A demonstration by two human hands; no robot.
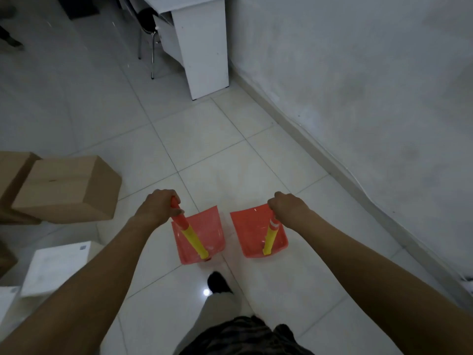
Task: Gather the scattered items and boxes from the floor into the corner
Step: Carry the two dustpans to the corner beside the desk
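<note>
Far left, two brown cardboard boxes (66,188) sit on the tiled floor (204,149), one partly behind the other, with plain faces and no print I can make out. Just below them lies a white box (58,265) with a small dark printed mark at its upper corner, too blurred to read, and another white edge shows at the very bottom left.

Further back, a chair (148,19) with a dark seat and thin metal legs stands beside a white counter (202,47).

The left hand (158,204) has its fingers clenched round the red top of a handle. The handle slants down through a yellow section to the left dustpan (204,226), a red plastic scoop low at the floor. I cannot tell whether it touches the tiles. A dark shoe (217,281) stands just behind it, near a bright glint of light on the floor.

The right dustpan (250,231), red like the first, lies just beside it with a narrow gap between. Its yellow handle has white bands near the top, where the right hand (286,207) grips it, fingers curled tight. Neither pan carries any label I can read.

On the right, a bare pale wall (358,85) runs along the floor's edge with a low skirting
</note>
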